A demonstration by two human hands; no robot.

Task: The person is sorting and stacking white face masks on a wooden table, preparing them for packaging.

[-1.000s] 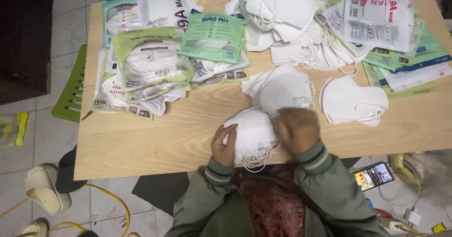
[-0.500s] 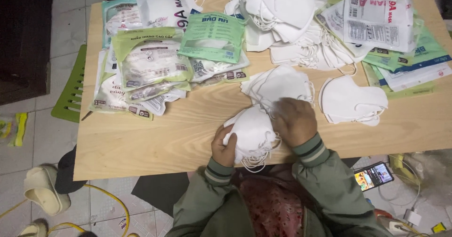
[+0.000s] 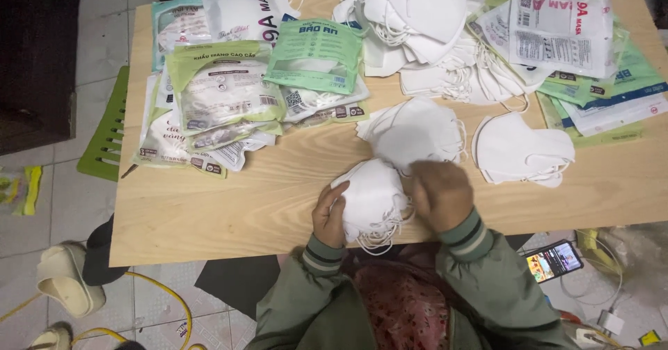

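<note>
We log one stack of masks (image 3: 372, 197) at the counter's (image 3: 229, 211) near edge, clasped by left hand (image 3: 328, 218) and right hand (image 3: 440, 195) fingers; filled packets (image 3: 223, 96) left, loose masks (image 3: 417, 131) and empty packets (image 3: 563, 33) remaining beyond.

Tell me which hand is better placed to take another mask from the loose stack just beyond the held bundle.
Probably the right hand: it lies nearest the loose stack of masks, while the left hand grips the side of the held bundle of white masks and steadies it.
</note>
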